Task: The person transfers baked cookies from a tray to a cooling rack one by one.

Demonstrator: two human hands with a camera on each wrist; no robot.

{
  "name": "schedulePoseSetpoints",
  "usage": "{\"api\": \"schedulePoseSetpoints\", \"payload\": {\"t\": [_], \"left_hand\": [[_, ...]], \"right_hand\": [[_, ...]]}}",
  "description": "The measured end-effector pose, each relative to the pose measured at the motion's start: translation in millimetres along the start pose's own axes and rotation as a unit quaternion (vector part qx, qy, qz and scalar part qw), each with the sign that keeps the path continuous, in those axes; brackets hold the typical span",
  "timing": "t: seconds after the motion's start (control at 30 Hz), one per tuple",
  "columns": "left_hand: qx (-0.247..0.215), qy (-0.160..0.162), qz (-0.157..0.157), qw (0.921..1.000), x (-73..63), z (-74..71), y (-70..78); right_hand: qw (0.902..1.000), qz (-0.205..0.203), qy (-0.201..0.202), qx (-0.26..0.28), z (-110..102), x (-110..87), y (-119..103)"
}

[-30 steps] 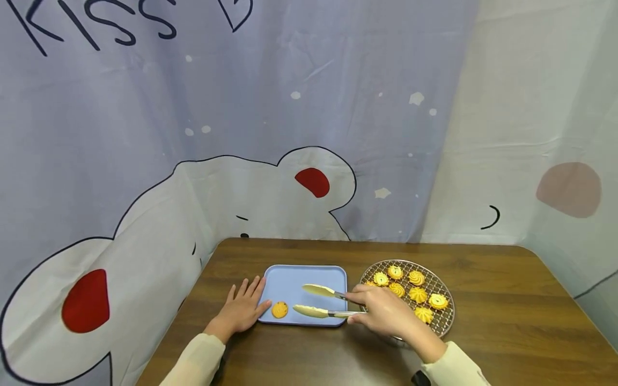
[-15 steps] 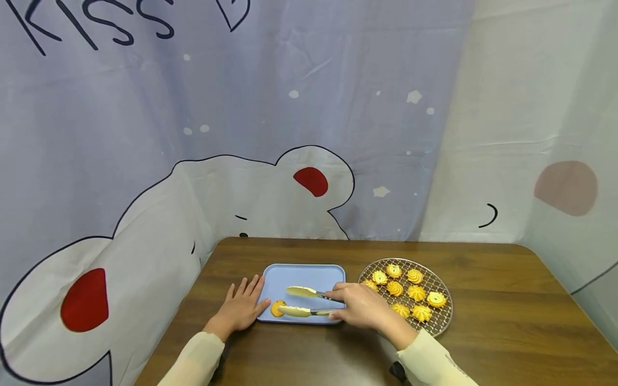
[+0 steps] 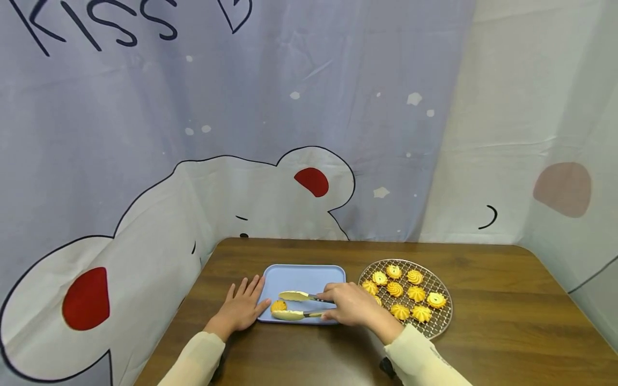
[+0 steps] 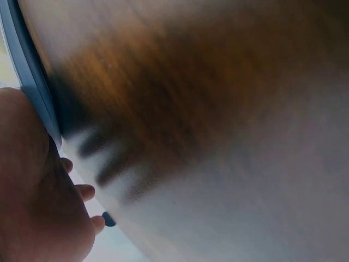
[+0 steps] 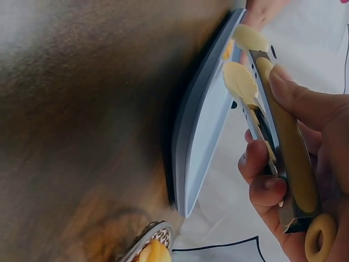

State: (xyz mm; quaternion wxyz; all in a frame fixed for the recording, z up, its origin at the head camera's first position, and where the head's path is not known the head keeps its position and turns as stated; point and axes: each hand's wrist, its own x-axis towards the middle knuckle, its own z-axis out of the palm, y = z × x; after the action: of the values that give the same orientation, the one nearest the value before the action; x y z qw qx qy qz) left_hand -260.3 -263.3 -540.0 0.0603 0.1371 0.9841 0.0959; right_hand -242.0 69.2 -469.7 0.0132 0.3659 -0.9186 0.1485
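Note:
My right hand [image 3: 354, 304] grips a pair of tongs [image 5: 289, 147] with cream-coloured tips and a ring at the handle end. The tong tips stand apart over the left part of a blue tray [image 3: 309, 276]. One round golden cookie [image 3: 278, 305] lies in the tray's lower left corner, and the nearer tip overlaps its lower edge in the head view. My left hand [image 3: 240, 311] lies flat with fingers spread at the tray's left edge, thumb at the rim. Only its side and a few fingertips show in the left wrist view.
Right of the tray, a round wire rack [image 3: 440, 321] holds several piped golden cookies [image 3: 417, 293]. Both stand on a brown wooden table [image 3: 507, 300]. Behind the table's far edge hangs a printed curtain [image 3: 270, 107].
My right hand has moved left with the tongs, from beside the rack to over the tray, bringing the tips to the cookie. The left hand has stayed put.

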Motion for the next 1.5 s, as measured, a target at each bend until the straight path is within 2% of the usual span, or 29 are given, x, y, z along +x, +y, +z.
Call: {"api": "schedulePoseSetpoints", "payload": {"t": [0.43,0.6,0.73,0.97,1.17,1.43,1.5], "left_hand": [[0.014,-0.018,-0.011,0.9997,-2.3,-4.8,4.0],[0.015,-0.009,-0.011,0.9998,1.3,-1.6,1.5],[0.013,-0.003,-0.007,0.9999,2.2,-1.5,1.2],[0.011,0.002,-0.001,0.9999,4.6,4.4,-5.1],[0.012,0.001,0.001,0.9999,3.1,7.6,-8.9],[-0.007,0.006,0.010,0.9999,0.8,0.4,-2.4],[0.003,-0.002,0.005,1.0000,1.4,1.1,-2.0]], "right_hand": [[0.9999,0.003,-0.011,0.008,3.1,0.1,-2.8],[0.9998,-0.016,0.011,0.007,-2.7,-4.4,-0.6],[0.9995,-0.015,0.028,0.003,-10.6,-12.5,1.8],[0.9985,-0.017,0.052,0.000,-20.7,-38.6,11.3],[0.9973,0.005,0.072,-0.008,-36.4,-67.2,22.0],[0.9943,0.039,0.094,-0.032,-53.4,-110.5,41.0],[0.9934,0.048,0.098,-0.035,-56.0,-123.0,45.1]]}}
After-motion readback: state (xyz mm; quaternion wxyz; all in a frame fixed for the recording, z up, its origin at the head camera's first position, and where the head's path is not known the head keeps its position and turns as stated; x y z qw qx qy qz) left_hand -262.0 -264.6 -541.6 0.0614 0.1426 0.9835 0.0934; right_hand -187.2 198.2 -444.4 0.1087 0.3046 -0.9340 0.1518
